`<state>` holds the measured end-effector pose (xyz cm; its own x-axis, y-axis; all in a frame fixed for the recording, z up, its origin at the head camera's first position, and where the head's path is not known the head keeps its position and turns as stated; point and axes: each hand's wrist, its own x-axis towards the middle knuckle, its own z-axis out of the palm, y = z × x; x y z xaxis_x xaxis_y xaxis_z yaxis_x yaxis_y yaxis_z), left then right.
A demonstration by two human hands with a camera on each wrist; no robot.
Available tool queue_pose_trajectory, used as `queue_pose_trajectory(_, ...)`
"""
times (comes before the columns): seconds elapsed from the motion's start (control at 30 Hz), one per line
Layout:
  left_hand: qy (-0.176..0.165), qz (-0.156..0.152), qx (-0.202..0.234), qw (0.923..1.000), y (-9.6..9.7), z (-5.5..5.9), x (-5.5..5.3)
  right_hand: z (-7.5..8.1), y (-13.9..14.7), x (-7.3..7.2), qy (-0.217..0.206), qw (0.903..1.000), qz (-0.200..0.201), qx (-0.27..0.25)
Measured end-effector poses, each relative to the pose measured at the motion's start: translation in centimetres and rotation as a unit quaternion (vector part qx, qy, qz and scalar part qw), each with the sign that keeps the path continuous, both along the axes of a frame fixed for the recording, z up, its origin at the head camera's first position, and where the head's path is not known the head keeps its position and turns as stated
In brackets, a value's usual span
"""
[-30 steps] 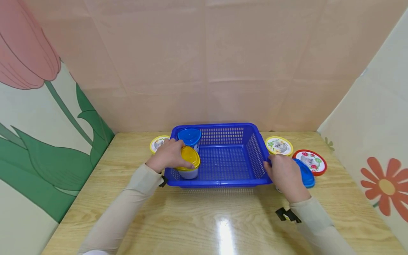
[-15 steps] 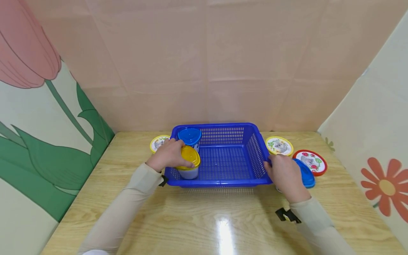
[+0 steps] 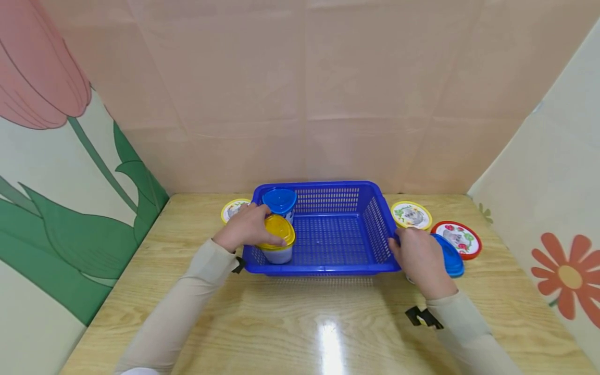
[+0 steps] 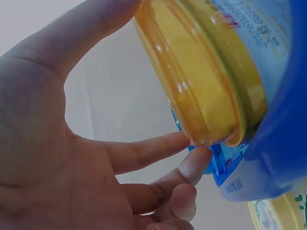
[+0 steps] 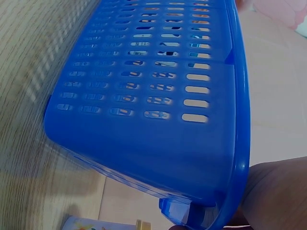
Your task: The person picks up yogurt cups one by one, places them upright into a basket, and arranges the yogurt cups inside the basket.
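A blue plastic basket (image 3: pixel 323 270) with slotted walls stands on the wooden table. In its near left corner is a tub with a yellow lid (image 3: pixel 279 232), a pale body below. My left hand (image 3: pixel 245 229) holds this tub by the lid, thumb on the near side and fingertips on the far side, as the left wrist view also shows. Behind it, in the far left corner, sits a tub with a blue lid (image 3: pixel 279 200). My right hand (image 3: pixel 419 258) grips the basket's right rim near the front corner; in the right wrist view the thumb (image 5: pixel 276 194) wraps the rim.
Left of the basket lies a round yellow-rimmed lid or tub (image 3: pixel 233 209), partly hidden. On the right are a yellow-rimmed one (image 3: pixel 411 214), a red-rimmed one (image 3: pixel 461 240) and a blue-lidded container (image 3: pixel 449 255), partly behind my right hand. Printed sheets line the walls.
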<state>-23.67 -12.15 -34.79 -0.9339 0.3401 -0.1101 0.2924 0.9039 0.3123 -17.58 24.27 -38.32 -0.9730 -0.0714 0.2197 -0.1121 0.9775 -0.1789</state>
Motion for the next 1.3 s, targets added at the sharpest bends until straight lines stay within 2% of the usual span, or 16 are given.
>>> queue_pose_trajectory(0.17, -0.004, 0.015, 0.018, 0.9997, -0.4, 0.3, -0.2, 0.0, 0.0, 0.0, -0.003, 1.0000, -0.001, -0.003)
queue_pose_trajectory(0.33, 0.009, 0.044, 0.046, 0.9979, -1.3, 0.5, -0.7, 0.0, 0.0, 0.0, -0.001, 1.0000, 0.000, -0.001)
queue_pose_trajectory(0.67, 0.032, 0.104, 0.076, 0.9911, -5.1, 0.4, -2.5, -0.1, 0.0, -0.1, 0.009, 1.0000, 0.002, 0.000)
queue_pose_trajectory(0.9, 0.021, 0.124, 0.081, 0.9887, -7.3, -0.6, -3.6, -0.1, 0.0, 0.0, 0.010, 0.9999, -0.001, 0.004)
queue_pose_trajectory(1.3, -0.002, 0.146, 0.085, 0.9856, -8.9, -2.8, -4.9, 0.0, -0.2, 0.0, 0.006, 1.0000, -0.003, 0.005)
